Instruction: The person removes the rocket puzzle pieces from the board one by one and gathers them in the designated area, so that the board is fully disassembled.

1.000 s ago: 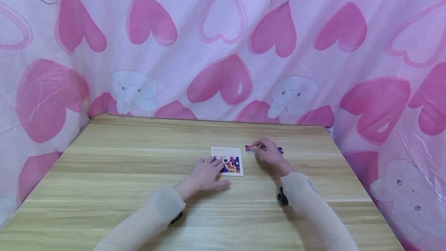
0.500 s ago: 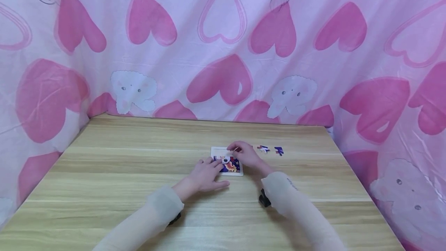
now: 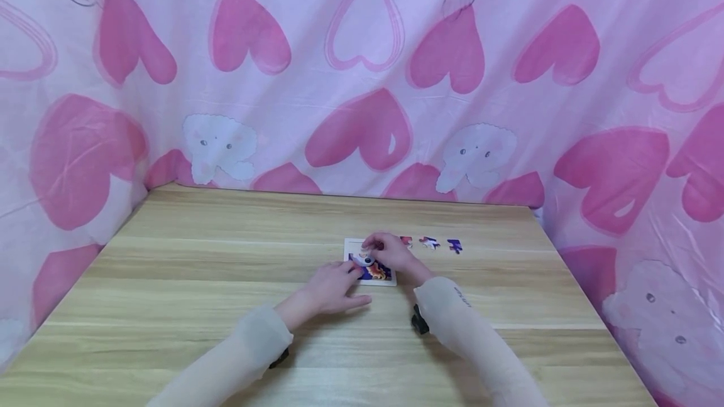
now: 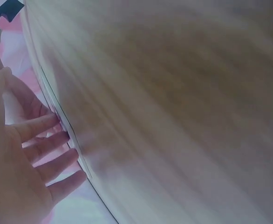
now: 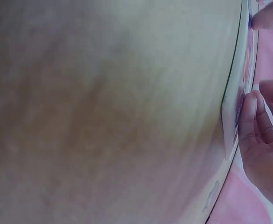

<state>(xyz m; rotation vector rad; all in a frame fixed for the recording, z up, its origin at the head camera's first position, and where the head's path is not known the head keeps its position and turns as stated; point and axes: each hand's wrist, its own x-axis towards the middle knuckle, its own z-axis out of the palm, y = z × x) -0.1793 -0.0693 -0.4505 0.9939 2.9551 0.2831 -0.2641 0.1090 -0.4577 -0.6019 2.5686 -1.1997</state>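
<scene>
A small jigsaw puzzle in a white tray [image 3: 380, 283] lies flat on the table. Joined pieces with a purple and orange picture [image 3: 378, 271] fill its near part. My left hand [image 3: 334, 287] rests with extended fingers on the tray's left side; the left wrist view shows those fingers [image 4: 62, 163] at its edge. Over the tray's upper part, my right hand [image 3: 394, 254] pinches a puzzle piece, mostly hidden by the fingers. From the right wrist, the right thumb and fingers [image 5: 253, 116] meet close over the puzzle.
Right of the tray, a row of loose pieces lies on the wooden table [image 3: 226, 281]: a red one [image 3: 406, 242], a white and purple one [image 3: 430, 243] and a purple one [image 3: 455, 246]. A pink heart-patterned curtain [image 3: 266, 112] hangs behind and at both sides.
My right hand has moved left from the loose pieces to the tray, bringing a piece and uncovering the row. The left hand has stayed almost in place on the tray.
</scene>
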